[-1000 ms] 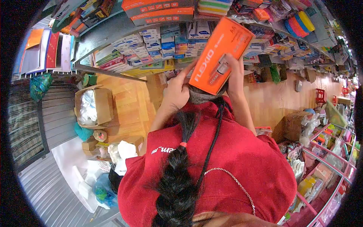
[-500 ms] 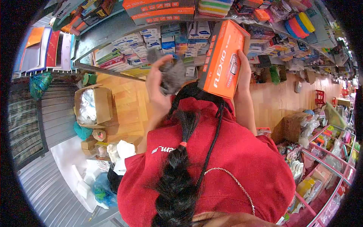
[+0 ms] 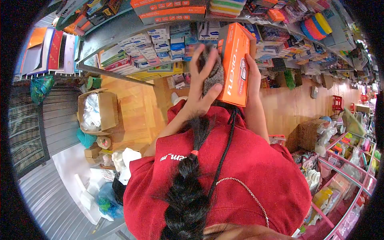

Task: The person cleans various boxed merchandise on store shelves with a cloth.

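Observation:
My left hand [image 3: 204, 82] holds a grey, fuzzy cloth [image 3: 214, 74] against the left side of an orange and dark box [image 3: 238, 66] marked FLEXIO. Its fingers are partly blurred and curl over the cloth, the thumb near the box's lower left edge. Around the right side of the box is my right hand [image 3: 253, 76], thumb resting at its edge. The box is tilted, its orange face with lettering and a small picture turned to the camera.
Shelves of stacked small boxes [image 3: 160, 46] stand ahead. Larger orange boxes [image 3: 170, 12] lie on top. An open carton [image 3: 108, 112] with white plastic sits on the floor at left. A pink-framed glass display case [image 3: 346, 176] is at right.
My left hand has moved right with the grey cloth and brought it against the box. The box, in my right hand, has shifted slightly left.

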A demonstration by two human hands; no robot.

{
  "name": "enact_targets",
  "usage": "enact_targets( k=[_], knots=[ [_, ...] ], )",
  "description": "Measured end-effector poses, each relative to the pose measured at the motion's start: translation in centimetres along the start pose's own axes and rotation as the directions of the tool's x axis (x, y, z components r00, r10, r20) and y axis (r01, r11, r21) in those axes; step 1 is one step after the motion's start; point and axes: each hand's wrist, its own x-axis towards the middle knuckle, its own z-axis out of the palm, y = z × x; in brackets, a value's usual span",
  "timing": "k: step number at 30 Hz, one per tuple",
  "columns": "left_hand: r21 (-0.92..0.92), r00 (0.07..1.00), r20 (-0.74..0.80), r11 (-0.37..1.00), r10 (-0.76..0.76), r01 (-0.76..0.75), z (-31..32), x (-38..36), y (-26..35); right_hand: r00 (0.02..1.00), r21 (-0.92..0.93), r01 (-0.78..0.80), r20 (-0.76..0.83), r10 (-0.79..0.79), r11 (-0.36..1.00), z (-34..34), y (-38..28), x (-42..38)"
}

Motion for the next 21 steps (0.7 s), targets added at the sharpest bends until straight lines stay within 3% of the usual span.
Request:
enact_targets(
  k=[2, 3, 9, 10, 12, 14, 16, 19, 21],
  knots=[
    [-0.352, 0.985, 0.026, 0.921, -0.171, 0.169, 1.1, -0.6, 0.0, 1.0, -0.041, -0.008, -0.011, 0.008, 0.999, -0.1, -0.1, -0.1],
    [-0.346, 0.986, 0.112, 0.926, -0.119, 0.151, 0.7, -0.6, -0.4, 1.0, -0.066, -0.022, -0.007, 0.021, 0.998, -0.1, -0.1, -0.1],
    [0.079, 0.995, 0.093, 0.997, 0.02, -0.027, -0.9, 4.0, -2.0, 0.998, -0.383, -0.025, 0.049, 0.048, 0.924, 0.1, 1.6, -1.4],
    [0.053, 0.991, 0.137, 0.999, -0.005, -0.002, -1.2, 5.4, -2.2, 0.997, -0.418, -0.003, 0.07, 0.036, 0.908, 0.5, 2.4, -2.0],
    [0.006, 0.974, 0.219, 0.999, -0.051, 0.051, -1.7, 7.5, -2.6, 0.996, -0.278, -0.058, 0.048, 0.074, 0.959, 0.7, 2.7, -2.4],
    [-0.007, 0.981, 0.19, 0.999, -0.045, 0.048, -0.7, 6.8, -3.3, 0.994, -0.165, -0.1, 0.031, 0.106, 0.981, 0.5, 2.1, -2.0],
    [0.026, 0.985, 0.171, 0.999, 0.024, -0.029, 0.0, 5.2, -2.7, 1.0, -0.223, -0.021, -0.021, 0.017, 0.975, -0.6, 1.7, -0.9],
    [-0.024, 0.954, 0.3, 1.0, -0.01, 0.018, 0.2, 2.1, -1.1, 0.981, -0.265, 0.077, -0.15, -0.12, 0.961, -0.8, 0.7, -0.9],
    [-0.044, 0.945, 0.323, 0.997, -0.044, 0.061, 0.6, 0.5, 0.0, 0.99, -0.235, 0.096, -0.081, -0.118, 0.967, -0.7, -0.3, -0.9]
  ],
)
